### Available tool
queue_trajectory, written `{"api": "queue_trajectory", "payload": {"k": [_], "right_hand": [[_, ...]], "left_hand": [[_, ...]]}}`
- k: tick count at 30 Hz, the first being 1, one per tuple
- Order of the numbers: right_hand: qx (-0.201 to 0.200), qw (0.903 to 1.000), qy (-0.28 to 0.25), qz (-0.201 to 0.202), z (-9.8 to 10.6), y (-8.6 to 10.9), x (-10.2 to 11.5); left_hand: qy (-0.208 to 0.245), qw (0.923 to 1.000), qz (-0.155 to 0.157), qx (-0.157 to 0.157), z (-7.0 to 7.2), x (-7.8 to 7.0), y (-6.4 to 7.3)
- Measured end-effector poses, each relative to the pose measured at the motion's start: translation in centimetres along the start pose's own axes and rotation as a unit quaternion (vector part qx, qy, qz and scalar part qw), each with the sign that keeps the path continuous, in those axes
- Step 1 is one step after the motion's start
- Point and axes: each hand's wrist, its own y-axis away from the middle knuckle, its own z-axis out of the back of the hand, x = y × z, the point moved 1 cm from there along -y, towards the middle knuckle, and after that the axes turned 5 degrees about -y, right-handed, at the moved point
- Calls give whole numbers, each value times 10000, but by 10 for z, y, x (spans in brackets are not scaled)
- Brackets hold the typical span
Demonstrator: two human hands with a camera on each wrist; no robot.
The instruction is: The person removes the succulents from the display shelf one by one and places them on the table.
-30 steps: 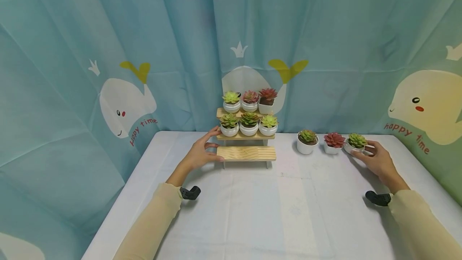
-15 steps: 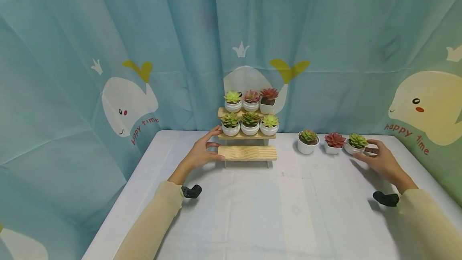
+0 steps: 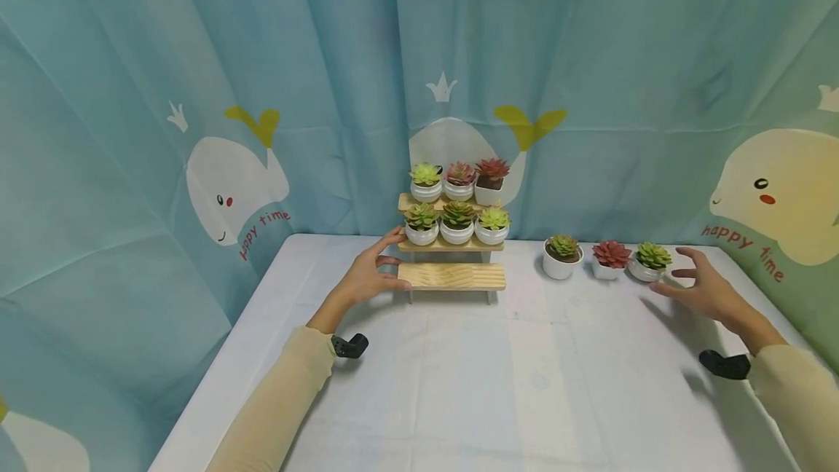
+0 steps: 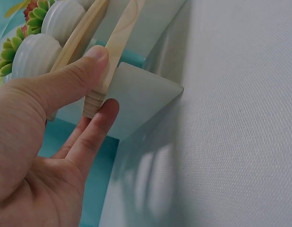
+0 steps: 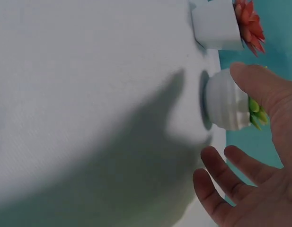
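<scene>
My left hand (image 3: 365, 277) holds the left end of a three-tier wooden plant stand (image 3: 452, 277). In the left wrist view, its thumb lies on the edge of a wooden board (image 4: 118, 42) and the fingers bend beneath the board's end. White pots with green and red succulents stand on the upper two tiers; the lowest tier is bare. Over at the right, my right hand (image 3: 711, 296) is spread beside a green succulent in a round white pot (image 3: 649, 268). The right wrist view has this pot (image 5: 226, 101) standing upright, apart from the fingers, with the thumb overlapping its edge.
Left of that pot, a red succulent in a square white pot (image 3: 609, 261) and a green-brown succulent in a white pot (image 3: 559, 262) stand in a row. White cloth covers the table (image 3: 498, 384). Behind hangs a blue whale-print curtain (image 3: 609, 93).
My right hand has let go of the round white pot with the green succulent and drawn back to the right, its fingers spreading. The left hand stays on the stand.
</scene>
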Motion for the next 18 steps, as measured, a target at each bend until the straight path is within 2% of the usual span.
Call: {"api": "queue_trajectory", "payload": {"k": [8, 13, 18], "right_hand": [[-137, 9989, 168, 419, 10, 3, 12], [-481, 9941, 558, 792, 16, 2, 25], [-666, 9915, 506, 992, 22, 2, 43]], "left_hand": [[27, 10000, 21, -31, 0, -1, -1], [27, 10000, 40, -24, 0, -1, -1], [50, 10000, 20, -7, 0, 0, 0]]}}
